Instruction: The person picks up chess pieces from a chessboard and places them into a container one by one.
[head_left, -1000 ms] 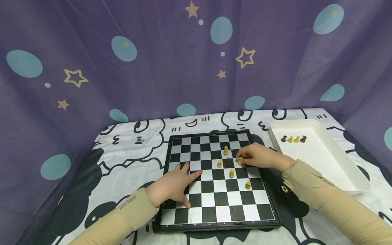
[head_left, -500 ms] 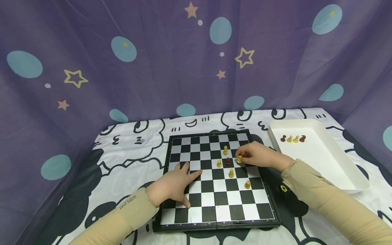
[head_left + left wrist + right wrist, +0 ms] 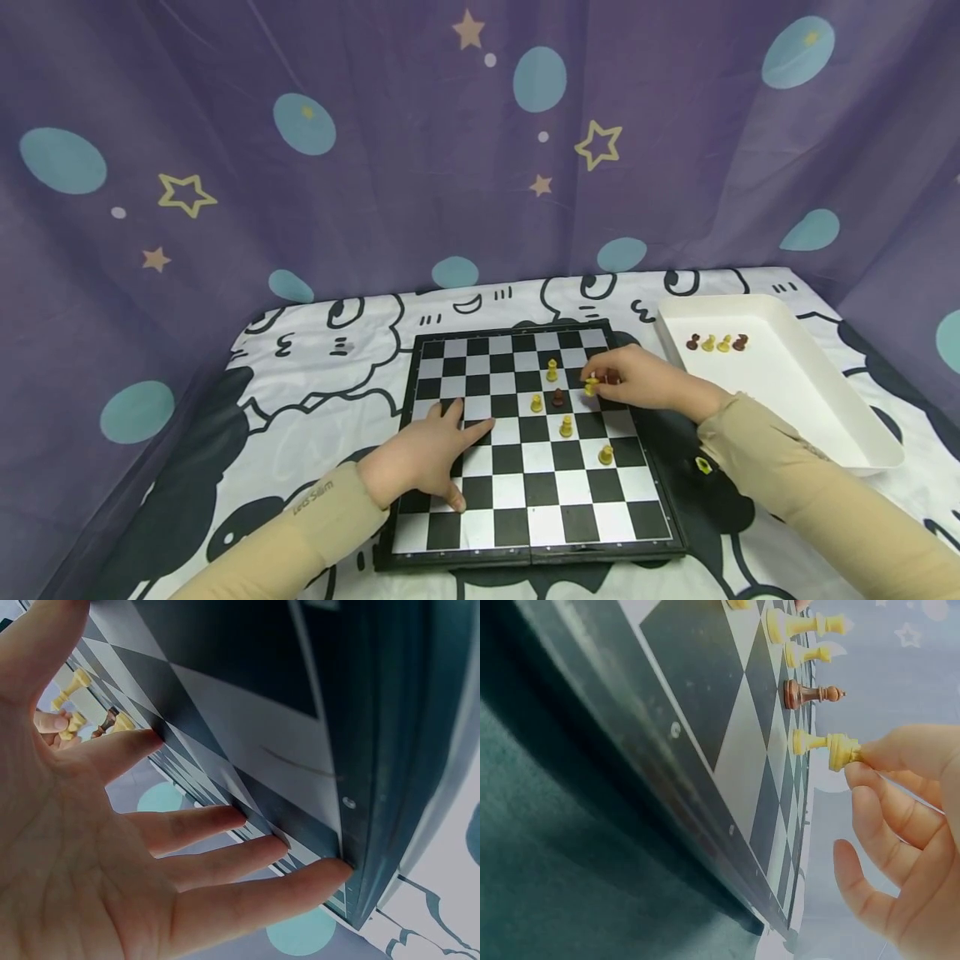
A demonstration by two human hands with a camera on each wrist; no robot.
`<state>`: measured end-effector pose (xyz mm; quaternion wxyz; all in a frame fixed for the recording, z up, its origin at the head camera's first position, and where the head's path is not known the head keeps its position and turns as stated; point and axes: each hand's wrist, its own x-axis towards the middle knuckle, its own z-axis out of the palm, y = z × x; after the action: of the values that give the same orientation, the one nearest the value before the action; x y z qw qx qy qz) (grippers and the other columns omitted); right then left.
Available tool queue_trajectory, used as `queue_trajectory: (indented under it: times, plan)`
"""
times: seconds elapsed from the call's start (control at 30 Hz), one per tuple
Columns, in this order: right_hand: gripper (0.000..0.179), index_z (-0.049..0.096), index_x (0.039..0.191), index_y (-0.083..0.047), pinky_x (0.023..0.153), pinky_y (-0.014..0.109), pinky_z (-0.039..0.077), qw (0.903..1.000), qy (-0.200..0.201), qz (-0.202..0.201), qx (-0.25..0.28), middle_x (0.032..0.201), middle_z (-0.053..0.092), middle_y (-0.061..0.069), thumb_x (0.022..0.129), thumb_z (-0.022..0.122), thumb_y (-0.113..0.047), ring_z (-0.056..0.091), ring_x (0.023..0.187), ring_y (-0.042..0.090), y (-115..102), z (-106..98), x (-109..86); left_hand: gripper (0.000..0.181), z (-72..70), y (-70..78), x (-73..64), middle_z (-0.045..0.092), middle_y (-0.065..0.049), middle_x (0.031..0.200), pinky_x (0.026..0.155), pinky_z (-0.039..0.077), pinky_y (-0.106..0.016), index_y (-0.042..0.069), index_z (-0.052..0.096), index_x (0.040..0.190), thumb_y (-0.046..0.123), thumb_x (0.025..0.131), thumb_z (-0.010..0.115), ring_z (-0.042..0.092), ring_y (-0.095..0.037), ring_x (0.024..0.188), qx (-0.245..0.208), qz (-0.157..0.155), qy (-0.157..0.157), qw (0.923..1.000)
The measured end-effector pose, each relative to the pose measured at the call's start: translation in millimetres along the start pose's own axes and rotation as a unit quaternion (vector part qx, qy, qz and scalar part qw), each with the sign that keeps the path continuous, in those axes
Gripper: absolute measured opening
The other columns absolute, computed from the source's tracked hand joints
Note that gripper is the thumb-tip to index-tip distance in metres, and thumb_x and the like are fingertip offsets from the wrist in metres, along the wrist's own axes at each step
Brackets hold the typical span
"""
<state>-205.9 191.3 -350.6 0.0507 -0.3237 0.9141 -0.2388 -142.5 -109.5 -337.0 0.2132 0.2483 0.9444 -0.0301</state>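
Note:
My right hand (image 3: pixel 637 379) pinches a yellow chess piece (image 3: pixel 844 752) between thumb and fingertips over the right part of the chessboard (image 3: pixel 508 483). The fingertips cover part of the piece, so I cannot tell its kind. Near it stand a brown chess piece (image 3: pixel 557 398) and yellow pieces: one behind (image 3: pixel 552 371), one to the left (image 3: pixel 536 403), one in front (image 3: pixel 566 427). Another yellow piece (image 3: pixel 606 454) stands closer to me. My left hand (image 3: pixel 427 454) rests on the board's left side, fingers spread, holding nothing.
A white tray (image 3: pixel 787 392) lies to the right of the board, with brown and yellow chess pieces (image 3: pixel 716 342) in a row near its far end. A small yellow-and-dark item (image 3: pixel 703 465) lies beside the board. A purple curtain (image 3: pixel 360 208) hangs behind the patterned cloth.
My right hand shifts slightly, first left, then back to the right and a little away from me, with the pinched yellow piece. The left hand and the standing pieces keep their places.

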Motion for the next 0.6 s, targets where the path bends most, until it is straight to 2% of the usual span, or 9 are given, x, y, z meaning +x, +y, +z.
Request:
queue_trajectory:
  times: [0.33,0.6]
  plan:
    - [0.019,0.069,0.101,-0.006,0.056,0.021,0.042,1.0000,0.007,0.004,0.003,0.075,0.063,-0.004,0.082,0.064,-0.005,0.047,0.061,0.004,-0.3,-6.5,-8.1,0.107,1.5,-0.1,-0.1,0.028,-0.022,0.148,0.093,0.044,-0.054,0.032,0.031,0.145,0.052,0.054,0.082,0.032,-0.047,0.131,0.003,-0.003,0.001,1.0000]
    - [0.021,0.067,0.104,-0.004,0.065,0.027,0.049,0.9996,0.025,0.011,0.010,0.084,0.067,0.000,0.083,0.064,-0.005,0.057,0.073,0.007,3.2,-15.2,-17.4,0.106,2.5,-1.0,1.0,0.027,-0.022,0.148,0.093,0.044,-0.054,0.032,0.031,0.145,0.051,0.054,0.083,0.031,-0.047,0.132,-0.005,-0.002,0.001,1.0000]
